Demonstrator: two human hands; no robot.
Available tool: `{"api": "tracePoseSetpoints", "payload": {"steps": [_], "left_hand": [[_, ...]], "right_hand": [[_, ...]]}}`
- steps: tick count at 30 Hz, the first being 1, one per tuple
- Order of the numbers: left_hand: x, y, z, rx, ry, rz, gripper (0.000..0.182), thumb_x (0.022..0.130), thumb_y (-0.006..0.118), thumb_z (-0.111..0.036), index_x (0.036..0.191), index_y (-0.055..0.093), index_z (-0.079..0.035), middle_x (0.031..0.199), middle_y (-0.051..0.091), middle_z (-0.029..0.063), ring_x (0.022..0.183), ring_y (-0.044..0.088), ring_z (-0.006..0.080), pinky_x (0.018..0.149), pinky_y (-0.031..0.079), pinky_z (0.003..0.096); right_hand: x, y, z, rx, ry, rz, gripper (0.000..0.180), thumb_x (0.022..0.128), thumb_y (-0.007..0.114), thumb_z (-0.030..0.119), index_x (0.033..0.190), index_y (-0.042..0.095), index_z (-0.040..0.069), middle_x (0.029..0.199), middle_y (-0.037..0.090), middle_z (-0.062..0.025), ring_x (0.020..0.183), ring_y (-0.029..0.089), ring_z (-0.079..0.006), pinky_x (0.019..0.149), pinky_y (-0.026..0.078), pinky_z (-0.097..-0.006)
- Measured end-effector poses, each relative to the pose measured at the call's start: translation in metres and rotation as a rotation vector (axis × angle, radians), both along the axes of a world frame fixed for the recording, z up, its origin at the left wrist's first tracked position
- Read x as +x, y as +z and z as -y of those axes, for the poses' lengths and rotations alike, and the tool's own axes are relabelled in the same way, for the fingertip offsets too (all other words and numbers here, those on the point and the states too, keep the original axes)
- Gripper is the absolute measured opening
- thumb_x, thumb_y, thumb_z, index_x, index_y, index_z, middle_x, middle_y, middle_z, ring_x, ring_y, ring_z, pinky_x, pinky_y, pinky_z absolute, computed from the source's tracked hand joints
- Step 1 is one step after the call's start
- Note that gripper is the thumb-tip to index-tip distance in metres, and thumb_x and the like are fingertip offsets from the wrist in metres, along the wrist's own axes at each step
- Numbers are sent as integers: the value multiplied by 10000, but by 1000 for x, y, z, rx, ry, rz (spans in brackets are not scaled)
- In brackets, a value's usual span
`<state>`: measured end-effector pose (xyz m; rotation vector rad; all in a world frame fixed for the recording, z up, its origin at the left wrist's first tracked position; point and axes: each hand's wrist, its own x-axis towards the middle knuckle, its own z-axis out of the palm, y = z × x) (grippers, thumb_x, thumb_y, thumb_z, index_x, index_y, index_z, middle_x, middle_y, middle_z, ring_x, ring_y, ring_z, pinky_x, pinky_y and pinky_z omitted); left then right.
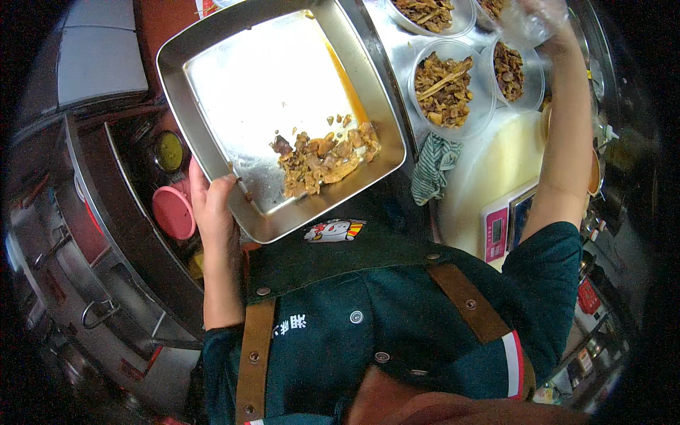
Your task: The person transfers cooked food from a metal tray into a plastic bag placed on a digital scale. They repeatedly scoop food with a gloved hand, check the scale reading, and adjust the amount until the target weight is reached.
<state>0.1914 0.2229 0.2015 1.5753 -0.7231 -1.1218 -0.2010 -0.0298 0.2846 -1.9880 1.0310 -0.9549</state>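
Observation:
My left hand (211,199) grips the near left rim of a square stainless steel tray (390,127), which is tilted. Cooked sliced meat (321,162) lies in the tray's near corner, with orange oil along its right side. At the top right, my right hand (536,18), in a clear plastic glove and blurred, is over round clear plastic tubs. One tub (486,114) holds meat pieces, and another tub (535,95) beside it, below my right hand, holds darker pieces. More filled tubs stand at the top edge. Whether my right hand holds anything is not clear.
A striped green cloth (435,167) hangs by the counter's edge. A pink and white kitchen scale (495,234) lies on the pale board (467,196) under my right arm. At the left are a pink round container (174,212) and a small bowl of greenish contents (170,151).

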Motion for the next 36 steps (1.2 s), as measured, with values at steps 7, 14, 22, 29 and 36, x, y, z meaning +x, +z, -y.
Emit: {"api": "tracePoseSetpoints", "payload": {"steps": [7,14,22,29,36], "left_hand": [[12,-13,-8,-37,-47,-55,563,695,469,-47,1249,372,-5,1048,495,92,935,473,175,832,374,286],[10,-14,3,-9,-66,-118,571,686,453,-45,1249,362,-10,1007,501,110,868,517,203,747,422,305],[22,-21,-12,-7,-145,-70,556,707,437,-65,1255,350,-22,930,505,120,743,566,209,583,498,302],[21,-13,-11,116,-270,1,576,688,448,-76,1254,355,-23,970,487,115,873,508,209,729,444,321],[25,-13,7,135,-437,30,576,694,457,-93,1256,358,-19,994,489,125,885,511,219,745,440,318]], "right_hand": [[131,-57,-93,-163,584,-311,235,752,617,242,935,658,101,868,639,-100,799,599,-235,718,476,-347],[125,-74,-166,94,360,-117,371,753,627,305,1012,562,47,924,566,-162,863,553,-313,768,442,-392],[100,-96,-254,269,44,82,330,712,608,275,976,590,78,879,610,-148,791,591,-300,694,463,-374],[77,-133,-307,335,-282,87,273,771,597,292,912,589,60,819,609,-92,761,588,-230,682,452,-341],[92,-164,-363,469,-611,399,268,779,636,277,889,593,36,792,607,-89,737,587,-188,667,465,-329]]}}
